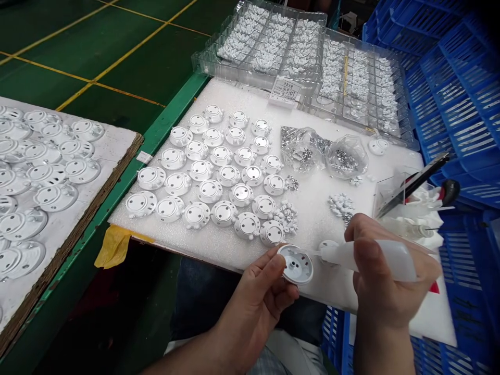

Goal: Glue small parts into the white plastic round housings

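Observation:
My left hand holds a round white part by its edge, its hollow inner side facing up. In my right hand is a translucent squeeze bottle, lying sideways with its thin nozzle reaching to the rim of the white part. Thumb and fingers are wrapped round the bottle. Another white disc lies on the foam board behind the nozzle, partly covered. Just past my left hand, rows of white round parts lie on the board beside a pile of small white pieces.
Plastic bags of small metal pieces lie on the white foam board. Clear compartment trays of white pieces stand behind. Blue crates line the right. A second board with white parts is at left. Black-handled tools lean at right.

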A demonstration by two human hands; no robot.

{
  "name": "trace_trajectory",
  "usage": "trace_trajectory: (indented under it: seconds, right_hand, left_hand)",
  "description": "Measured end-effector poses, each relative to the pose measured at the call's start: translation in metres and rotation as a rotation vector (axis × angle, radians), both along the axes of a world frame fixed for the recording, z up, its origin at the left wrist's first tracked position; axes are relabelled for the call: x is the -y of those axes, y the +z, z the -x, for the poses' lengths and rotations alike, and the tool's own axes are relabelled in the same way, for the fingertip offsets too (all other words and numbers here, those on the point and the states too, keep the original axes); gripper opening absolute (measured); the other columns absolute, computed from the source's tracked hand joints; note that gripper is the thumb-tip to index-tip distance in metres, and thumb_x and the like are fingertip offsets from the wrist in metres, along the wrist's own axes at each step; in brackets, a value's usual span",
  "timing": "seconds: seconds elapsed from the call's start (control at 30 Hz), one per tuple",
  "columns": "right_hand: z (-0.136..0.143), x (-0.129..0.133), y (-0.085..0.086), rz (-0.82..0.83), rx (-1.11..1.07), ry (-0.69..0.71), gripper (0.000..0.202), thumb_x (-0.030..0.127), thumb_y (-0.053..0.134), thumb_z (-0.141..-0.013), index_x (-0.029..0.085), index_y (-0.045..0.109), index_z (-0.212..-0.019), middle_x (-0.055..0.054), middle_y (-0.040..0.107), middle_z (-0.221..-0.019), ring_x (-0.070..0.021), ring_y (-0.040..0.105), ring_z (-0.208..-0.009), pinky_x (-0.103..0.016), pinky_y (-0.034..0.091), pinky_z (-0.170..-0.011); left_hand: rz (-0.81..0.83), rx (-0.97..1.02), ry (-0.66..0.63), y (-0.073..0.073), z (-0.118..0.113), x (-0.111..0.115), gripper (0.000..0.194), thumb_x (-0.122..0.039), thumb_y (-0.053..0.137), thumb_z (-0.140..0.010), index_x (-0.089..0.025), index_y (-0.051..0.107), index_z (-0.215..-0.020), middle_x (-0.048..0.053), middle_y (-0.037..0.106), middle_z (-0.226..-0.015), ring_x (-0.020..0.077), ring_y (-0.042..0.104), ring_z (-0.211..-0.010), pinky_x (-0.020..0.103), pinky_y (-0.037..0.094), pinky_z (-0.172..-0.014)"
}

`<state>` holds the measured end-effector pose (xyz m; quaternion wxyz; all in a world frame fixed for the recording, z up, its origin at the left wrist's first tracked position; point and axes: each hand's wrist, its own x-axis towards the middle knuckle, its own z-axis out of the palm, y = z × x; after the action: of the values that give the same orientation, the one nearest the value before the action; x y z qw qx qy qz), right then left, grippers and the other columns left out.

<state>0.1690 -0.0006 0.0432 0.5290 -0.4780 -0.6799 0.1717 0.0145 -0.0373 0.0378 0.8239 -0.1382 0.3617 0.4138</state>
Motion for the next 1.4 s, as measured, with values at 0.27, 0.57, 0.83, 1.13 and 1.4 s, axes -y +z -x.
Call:
trace_trajectory:
  seconds: [0.27, 0.57, 0.83, 1.13, 1.4]
  right_hand:
    - [0.0007, -0.0010, -0.0011, -0.015, -0.014, -0.004, 0.049, 0.024, 0.062, -0.097, 0.018, 0.031, -0.059, 0.004, 0.026, -0.059, -0.0087, 0.026, -0.054, -0.032, 0.019, -0.054]
    - [0.0023, -0.0024, -0.0003, -0.077, 0.001, 0.024, 0.044, 0.016, 0.061, -0.094, 0.019, 0.034, -0.059, 0.004, 0.027, -0.059, -0.0085, 0.026, -0.053, -0.031, 0.019, -0.054]
    - [0.0007, 0.0000, -0.0014, -0.089, 0.031, 0.028, 0.043, 0.013, 0.061, -0.093, 0.019, 0.034, -0.061, 0.004, 0.028, -0.060, -0.0082, 0.028, -0.053, -0.030, 0.021, -0.053]
    - [0.0011, 0.0041, 0.0010, -0.048, 0.037, 0.015, 0.042, 0.014, 0.061, -0.093, 0.018, 0.034, -0.061, 0.004, 0.029, -0.059, -0.0087, 0.028, -0.053, -0.031, 0.019, -0.052]
    - [-0.0025, -0.0026, 0.0013, 0.104, -0.459, -0.075, 0.055, 0.059, 0.068, -0.090, 0.019, 0.046, -0.058, 0.004, 0.031, -0.057, -0.0101, 0.032, -0.049, -0.030, 0.024, -0.046]
  left_hand:
    - [-0.016, -0.007, -0.013, -0.0010, -0.0006, 0.0007, 0.048, -0.035, 0.102, -0.054, -0.014, 0.077, -0.089, 0.000, 0.070, -0.079, 0.0048, 0.059, -0.063, 0.010, 0.052, -0.057]
    - [-0.064, 0.027, -0.009, -0.0049, 0.0006, 0.0040, 0.040, -0.035, 0.099, -0.063, -0.014, 0.078, -0.089, -0.001, 0.071, -0.077, 0.0034, 0.060, -0.060, 0.009, 0.052, -0.059]
    - [-0.074, 0.036, -0.014, -0.0042, 0.0008, 0.0023, 0.038, -0.035, 0.099, -0.063, -0.014, 0.078, -0.087, -0.002, 0.071, -0.075, 0.0031, 0.061, -0.060, 0.009, 0.053, -0.061]
    - [-0.035, 0.002, -0.003, 0.0005, 0.0005, 0.0019, 0.039, -0.033, 0.100, -0.060, -0.014, 0.079, -0.087, -0.001, 0.071, -0.075, 0.0041, 0.060, -0.061, 0.010, 0.052, -0.059]
    - [-0.038, 0.004, 0.000, 0.0002, 0.0014, 0.0034, 0.038, -0.033, 0.100, -0.059, -0.014, 0.079, -0.085, -0.002, 0.072, -0.074, 0.0039, 0.060, -0.060, 0.009, 0.054, -0.059]
